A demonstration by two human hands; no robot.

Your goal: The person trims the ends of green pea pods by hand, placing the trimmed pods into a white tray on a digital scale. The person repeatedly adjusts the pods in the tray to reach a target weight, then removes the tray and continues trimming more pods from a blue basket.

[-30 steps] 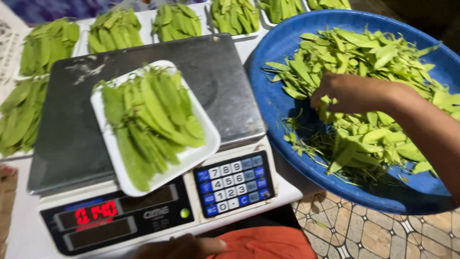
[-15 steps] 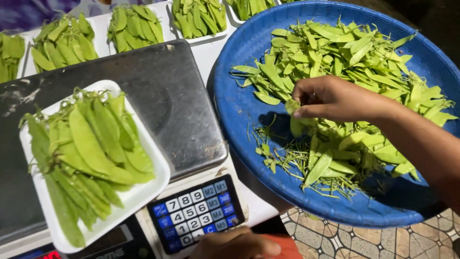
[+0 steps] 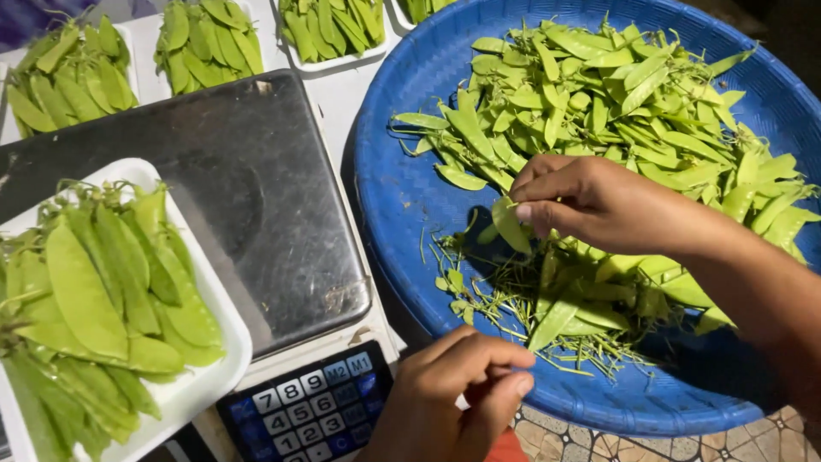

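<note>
We have one white tray [image 3: 224,342] heaped with pea pods on the scale [image 3: 256,214] and more filled trays [image 3: 338,60] behind, while a big pile remains in the blue basin [image 3: 402,197]. Our right hand [image 3: 599,205] reaches over the pile, pinching one pod [image 3: 509,224]; our left hand [image 3: 453,393] curls loosely closed by the keypad [image 3: 312,411], seemingly empty.

One blue basin [image 3: 402,197]; one scale [image 3: 256,222]; five white trays [image 3: 218,342] (some cropped); two hands [image 3: 599,205].

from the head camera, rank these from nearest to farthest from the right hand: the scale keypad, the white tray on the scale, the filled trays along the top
From the right hand:
1. Scale keypad, lower left.
2. White tray, on the scale, far left.
3. Filled trays, top left; close to the tray's distance, hard to call.
</note>
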